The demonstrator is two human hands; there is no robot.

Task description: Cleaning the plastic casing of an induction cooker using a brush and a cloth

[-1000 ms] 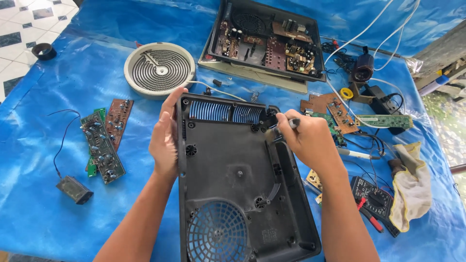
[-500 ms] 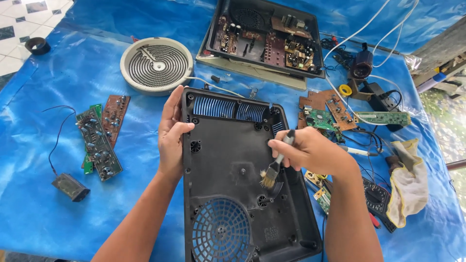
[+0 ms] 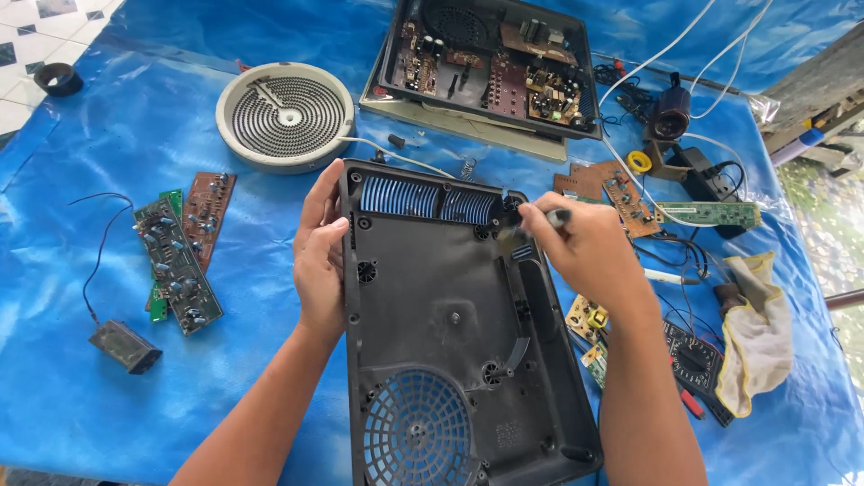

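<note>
At the far left corner of the blue-covered bench point(image 3: 135, 117) lies one dark ring point(image 3: 57, 78); nearer, one small black box point(image 3: 125, 346) trails a thin wire. Right of it lie circuit boards, two in all: one green point(image 3: 176, 266), one brown point(image 3: 207, 216). One round white heating coil point(image 3: 285, 115) sits farther back. Left hand point(image 3: 319, 256) rests on the left edge of one black plastic housing point(image 3: 450, 324) lying in the middle of the bench, its fingers together and laid flat along the rim beside a vent. Right hand point(image 3: 589, 252) has its fingers clamped on one small brush point(image 3: 522, 229), bristles touching the housing's far right corner by the blue-showing slats. One opened appliance base point(image 3: 490, 63) full of electronics lies at the far side. Several loose boards point(image 3: 621, 193), white cables and one yellowish rag point(image 3: 756, 333) crowd the right.
</note>
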